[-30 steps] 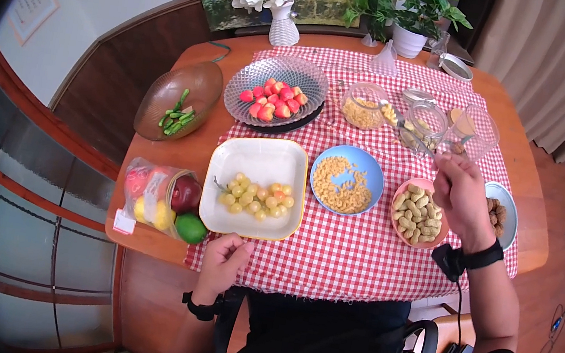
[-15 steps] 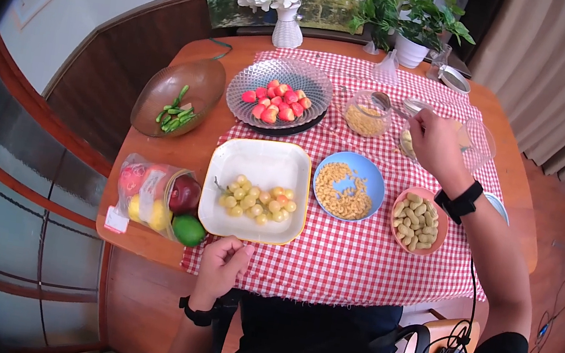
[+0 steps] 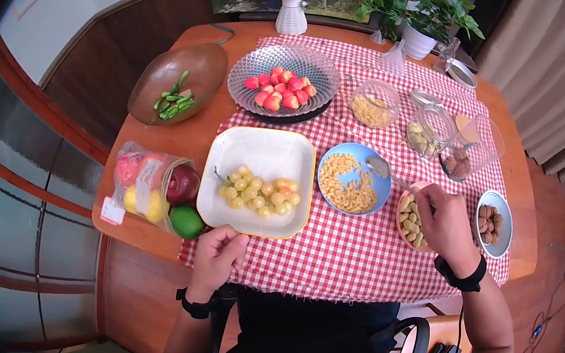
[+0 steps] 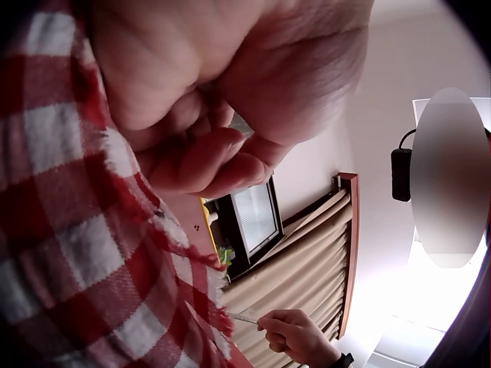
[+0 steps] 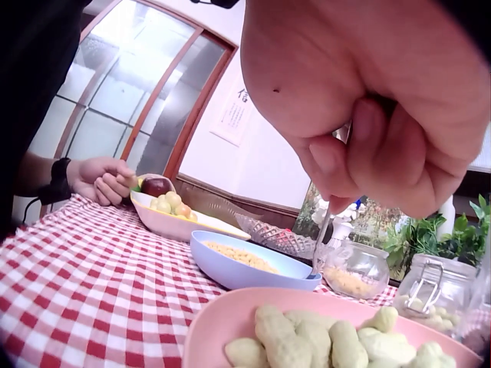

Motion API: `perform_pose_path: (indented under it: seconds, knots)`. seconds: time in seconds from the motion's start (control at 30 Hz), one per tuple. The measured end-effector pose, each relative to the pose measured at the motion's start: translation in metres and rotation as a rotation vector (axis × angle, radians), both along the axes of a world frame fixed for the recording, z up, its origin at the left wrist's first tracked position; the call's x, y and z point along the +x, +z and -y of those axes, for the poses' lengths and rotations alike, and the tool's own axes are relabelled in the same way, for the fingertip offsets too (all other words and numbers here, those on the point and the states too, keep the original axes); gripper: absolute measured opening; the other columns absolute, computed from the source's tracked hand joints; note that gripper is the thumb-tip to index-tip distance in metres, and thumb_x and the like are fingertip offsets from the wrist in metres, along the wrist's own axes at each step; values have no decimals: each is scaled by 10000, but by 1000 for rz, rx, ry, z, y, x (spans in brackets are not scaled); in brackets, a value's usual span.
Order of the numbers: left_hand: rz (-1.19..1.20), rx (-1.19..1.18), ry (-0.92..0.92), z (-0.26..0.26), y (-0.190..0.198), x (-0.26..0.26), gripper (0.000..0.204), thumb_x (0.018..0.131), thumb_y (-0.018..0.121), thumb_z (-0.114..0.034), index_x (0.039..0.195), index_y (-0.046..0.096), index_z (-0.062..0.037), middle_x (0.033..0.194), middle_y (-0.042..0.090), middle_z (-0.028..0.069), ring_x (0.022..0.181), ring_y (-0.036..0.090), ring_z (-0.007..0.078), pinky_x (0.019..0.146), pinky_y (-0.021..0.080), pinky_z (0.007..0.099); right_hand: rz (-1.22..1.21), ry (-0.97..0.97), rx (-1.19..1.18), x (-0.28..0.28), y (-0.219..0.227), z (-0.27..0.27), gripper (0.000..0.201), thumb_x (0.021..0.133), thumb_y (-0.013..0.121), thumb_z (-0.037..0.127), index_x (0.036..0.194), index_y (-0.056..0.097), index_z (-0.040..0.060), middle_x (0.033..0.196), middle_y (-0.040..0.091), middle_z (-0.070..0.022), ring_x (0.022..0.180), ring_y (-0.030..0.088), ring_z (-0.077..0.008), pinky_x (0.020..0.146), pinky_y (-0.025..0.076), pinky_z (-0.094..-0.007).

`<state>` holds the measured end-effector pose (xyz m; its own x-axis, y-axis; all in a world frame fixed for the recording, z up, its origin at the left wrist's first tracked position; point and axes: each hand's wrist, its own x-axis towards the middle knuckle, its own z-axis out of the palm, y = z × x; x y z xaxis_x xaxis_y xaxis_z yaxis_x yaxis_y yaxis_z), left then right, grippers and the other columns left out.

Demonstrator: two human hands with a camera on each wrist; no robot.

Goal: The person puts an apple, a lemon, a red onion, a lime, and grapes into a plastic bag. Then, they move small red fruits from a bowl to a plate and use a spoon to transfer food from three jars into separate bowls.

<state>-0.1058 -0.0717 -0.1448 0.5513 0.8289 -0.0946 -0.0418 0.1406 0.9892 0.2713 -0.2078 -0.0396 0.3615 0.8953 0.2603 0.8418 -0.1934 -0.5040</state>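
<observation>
My right hand (image 3: 444, 221) grips a metal spoon (image 3: 378, 166) by its handle, above the pink bowl (image 3: 401, 231) of peanuts. The spoon's tip lies over the right side of a blue bowl (image 3: 324, 195) holding small pasta pieces. In the right wrist view the spoon handle (image 5: 323, 236) slants down from the pinching fingers to the blue bowl's far rim. At the table's front edge rests my left hand (image 3: 217, 257), fingers loosely curled and holding nothing, close to the white dish (image 3: 228, 151) of grapes.
Behind the blue bowl stand a jar (image 3: 375, 104) of pasta and a clip-lid jar (image 3: 433, 130). Walnuts fill a small bowl (image 3: 491, 238) at right. Left are bagged fruit (image 3: 143, 189), a brown bowl (image 3: 204, 64) with green vegetables and a glass bowl (image 3: 256, 57) of red fruit.
My right hand has come back from the jars toward me with the spoon, whose tip moved from the pasta jar to the blue bowl. The left hand stays at the table edge.
</observation>
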Motion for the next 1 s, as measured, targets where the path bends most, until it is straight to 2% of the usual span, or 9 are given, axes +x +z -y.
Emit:
perform_pose_path:
  seconds: [0.1, 0.2, 0.23, 0.27, 0.37, 0.47, 0.53, 0.73, 1.0]
  knots:
    - [9, -17, 13, 0, 1, 0, 254, 1047, 631, -126, 814, 566, -46, 630, 567, -17, 547, 492, 39, 525, 396, 206, -11, 113, -51, 1, 2, 3, 120, 920, 666, 59, 945, 717, -47, 740, 695, -218, 656, 704, -356, 630, 557, -393]
    - [-1, 3, 23, 3, 2, 1, 256, 1050, 609, -116, 812, 541, -54, 625, 559, -6, 533, 482, 46, 503, 369, 209, -180, 51, -229, 6, 11, 9, 132, 914, 675, 68, 953, 724, -49, 778, 703, -220, 669, 709, -316, 639, 551, -381]
    - [-23, 36, 20, 4, 2, 2, 262, 1054, 584, -106, 805, 516, -61, 616, 547, 4, 517, 470, 54, 483, 341, 213, -184, 75, -224, 9, 7, 10, 155, 925, 685, 92, 958, 736, -50, 756, 712, -163, 636, 690, -224, 617, 531, -343]
    - [-22, 36, 15, 4, 2, 3, 262, 1054, 584, -106, 805, 516, -61, 616, 547, 4, 517, 470, 54, 483, 341, 213, -185, 70, -224, 8, 7, 11, 155, 925, 685, 92, 958, 736, -50, 756, 712, -163, 636, 690, -224, 617, 531, -343]
    - [-37, 51, 28, 4, 0, 3, 258, 1054, 586, -107, 810, 516, -60, 614, 548, 5, 514, 467, 53, 482, 342, 214, -556, 8, -288, 1, 0, 12, 203, 984, 661, 118, 961, 740, -68, 719, 667, -31, 630, 587, -75, 570, 461, -261]
    - [-23, 50, 18, 3, 0, 4, 259, 1054, 587, -109, 810, 515, -60, 612, 547, 4, 510, 464, 54, 481, 341, 214, -728, -57, -246, -8, -24, 11, 210, 1001, 641, 118, 976, 728, -71, 718, 643, -12, 616, 552, -65, 553, 428, -250]
    - [0, -32, 27, 2, 0, 2, 236, 1040, 640, -116, 827, 568, -45, 639, 571, -12, 548, 501, 43, 522, 404, 204, -844, -78, -249, -21, -27, 9, 207, 1028, 614, 125, 998, 710, -56, 720, 600, 12, 604, 508, -59, 543, 402, -242]
    - [43, -45, 1, -1, -4, 0, 259, 1045, 632, -130, 814, 550, -46, 632, 566, -5, 542, 493, 47, 515, 394, 208, -1196, -201, -170, -28, -31, 8, 205, 1068, 568, 135, 966, 661, -17, 737, 550, 20, 583, 452, -46, 501, 352, -228]
    - [76, -46, -9, -2, -4, 0, 255, 1048, 617, -118, 814, 546, -46, 628, 566, 1, 534, 488, 51, 508, 384, 210, -1173, -202, -47, -9, -27, 9, 209, 1077, 551, 134, 959, 654, -3, 650, 478, 50, 516, 370, -28, 456, 282, -213]
